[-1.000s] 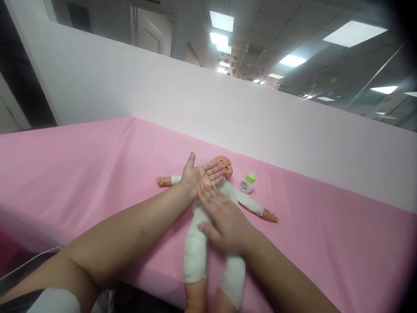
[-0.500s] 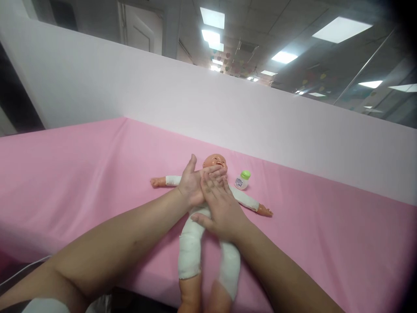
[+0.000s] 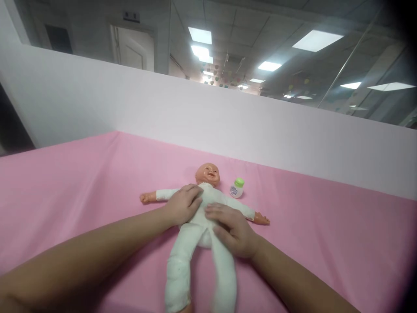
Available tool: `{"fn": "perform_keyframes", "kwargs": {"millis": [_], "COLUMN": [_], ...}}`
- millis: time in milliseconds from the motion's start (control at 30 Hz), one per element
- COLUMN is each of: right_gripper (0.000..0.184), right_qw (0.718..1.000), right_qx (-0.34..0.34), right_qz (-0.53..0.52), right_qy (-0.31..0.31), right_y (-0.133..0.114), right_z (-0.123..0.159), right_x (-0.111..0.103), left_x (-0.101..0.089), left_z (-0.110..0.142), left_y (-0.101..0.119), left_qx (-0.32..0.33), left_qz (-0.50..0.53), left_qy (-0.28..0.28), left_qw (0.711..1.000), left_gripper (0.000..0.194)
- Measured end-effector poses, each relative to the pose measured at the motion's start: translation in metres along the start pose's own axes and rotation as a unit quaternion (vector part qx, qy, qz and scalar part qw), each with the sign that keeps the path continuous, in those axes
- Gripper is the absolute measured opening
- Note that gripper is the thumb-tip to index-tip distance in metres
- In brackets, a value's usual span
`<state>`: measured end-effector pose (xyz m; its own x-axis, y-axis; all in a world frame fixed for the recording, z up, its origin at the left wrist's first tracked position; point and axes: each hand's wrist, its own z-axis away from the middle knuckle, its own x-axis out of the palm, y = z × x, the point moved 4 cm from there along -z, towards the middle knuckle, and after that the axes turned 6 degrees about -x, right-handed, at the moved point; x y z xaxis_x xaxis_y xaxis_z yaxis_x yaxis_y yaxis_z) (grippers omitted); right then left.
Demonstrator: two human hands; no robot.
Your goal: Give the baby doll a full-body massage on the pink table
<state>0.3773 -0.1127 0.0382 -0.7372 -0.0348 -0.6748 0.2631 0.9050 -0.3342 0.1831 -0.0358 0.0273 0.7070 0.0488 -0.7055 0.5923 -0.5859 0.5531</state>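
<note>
Doll (image 3: 206,198) in white cloth suit, lying on its back on a pink cover (image 3: 312,234), mid-scene. Head view: doll's head (image 3: 207,174) at the far end, face up and turned slightly to the right; arms spread out to left and right, bare orange-toned hands past the cuffs; legs apart and running toward the near side, lower ends cut off by the frame. Left hand (image 3: 184,204) laid over the left side of the doll's chest, fingers together and bent, thumb set apart and pointing across the chest. Right hand (image 3: 233,228) over the right side of the lower torso and hip, fingers loosely curved and slightly parted, thumb nearer and apart from them. Grip: both hands loosely unfolded, neither closed around anything; pressure on the cloth cannot be judged. Narrow strip of the suit visible between the two sets of fingertips; hands not touching each other. Small bottle (image 3: 237,189), green cap, clear-whitish body, on the cover just right of the doll's head, well apart from both hands; label print too small to read. Far side: white partition (image 3: 208,117) along the edge of the cover. Beyond it: pale door (image 3: 135,50) at far left, lit ceiling panels (image 3: 317,40) at far right.
</note>
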Motion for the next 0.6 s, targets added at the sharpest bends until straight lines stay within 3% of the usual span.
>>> {"fn": "perform_keyframes", "kwargs": {"millis": [200, 400, 500, 600], "right_gripper": [0.054, 0.064, 0.073, 0.080], "right_qw": [0.993, 0.990, 0.987, 0.984], "right_qx": [-0.031, -0.048, -0.050, -0.062], "right_qz": [0.025, 0.069, 0.084, 0.085], "right_qy": [-0.108, -0.110, -0.126, -0.146], "right_y": [-0.022, -0.031, -0.034, -0.042], "right_z": [-0.001, -0.004, -0.004, -0.008], "right_x": [0.019, 0.021, 0.020, 0.020], "left_x": [-0.002, -0.006, -0.008, -0.009], "left_z": [-0.001, 0.000, 0.006, 0.013], "left_y": [-0.020, -0.008, 0.007, 0.023], "left_qx": [0.006, -0.025, -0.053, -0.086], "left_qz": [0.009, 0.142, 0.263, 0.404], "left_qy": [-0.025, 0.002, 0.016, 0.019], "left_qw": [1.000, 0.990, 0.963, 0.911], "left_gripper": [0.042, 0.040, 0.041, 0.045]}}
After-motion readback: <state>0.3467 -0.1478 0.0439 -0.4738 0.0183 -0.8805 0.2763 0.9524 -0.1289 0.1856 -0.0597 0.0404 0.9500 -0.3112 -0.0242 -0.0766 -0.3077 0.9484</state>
